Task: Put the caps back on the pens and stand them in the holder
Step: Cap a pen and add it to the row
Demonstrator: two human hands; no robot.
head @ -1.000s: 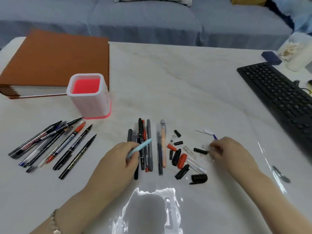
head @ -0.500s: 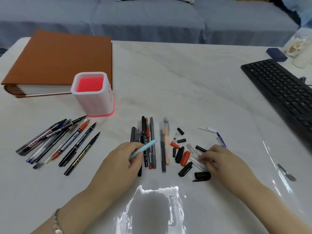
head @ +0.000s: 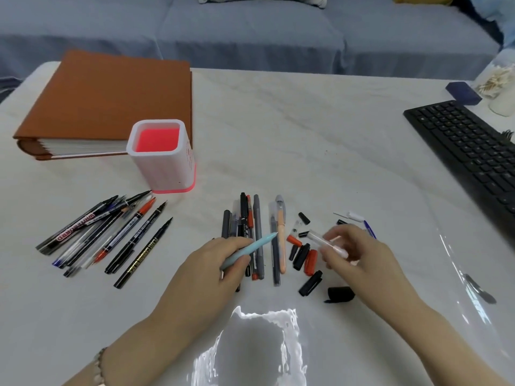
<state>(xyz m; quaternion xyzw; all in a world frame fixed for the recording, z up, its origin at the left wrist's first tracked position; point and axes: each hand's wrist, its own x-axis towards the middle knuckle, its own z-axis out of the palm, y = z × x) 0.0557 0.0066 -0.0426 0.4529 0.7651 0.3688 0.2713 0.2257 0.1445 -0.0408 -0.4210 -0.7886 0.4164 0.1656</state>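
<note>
My left hand [head: 220,263] grips a light blue pen [head: 250,249], its bare tip pointing up and right. My right hand [head: 359,254] pinches a clear cap [head: 320,238] lifted just above the table, its open end facing the pen tip, a short gap apart. Below my hands lies a row of pens [head: 257,235] and loose black and red caps [head: 305,260]. A fan of several uncapped pens [head: 106,235] lies at the left. The white holder with a pink inside [head: 160,157] stands empty behind them.
A brown binder [head: 106,101] lies behind the holder. A black keyboard [head: 468,151] runs along the right edge, with a dark blue box [head: 462,92] and a clear jar [head: 498,82] beyond it. A blue sofa [head: 250,32] is behind the table.
My right hand has picked the clear cap out of the cap pile and raised it leftward toward the pen tip. My left hand still holds the blue pen, barely moved.
</note>
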